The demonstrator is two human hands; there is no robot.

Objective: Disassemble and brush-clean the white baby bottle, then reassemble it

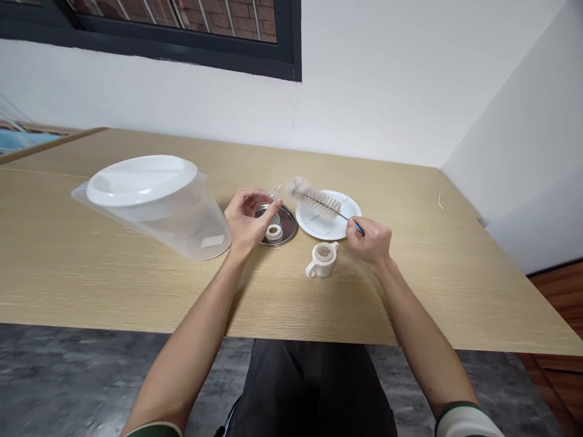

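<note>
My left hand (249,220) is closed around a small clear piece (276,192) with a narrow tip, held over a dark round tray (288,226). On that tray lies a white ring (274,232). In my right hand (371,240) is the blue handle of a bottle brush (319,200), its bristles pointing left above a white plate (325,230). The brush head is near the clear piece, with a small gap between them. A white two-handled cup part (323,260) stands on the table in front of the plate.
A large translucent pitcher (182,224) with a white lid (143,179) is left of my left hand on the wooden table (291,303). A thin white strip (440,201) lies at the right. Behind the table is a wall with a window.
</note>
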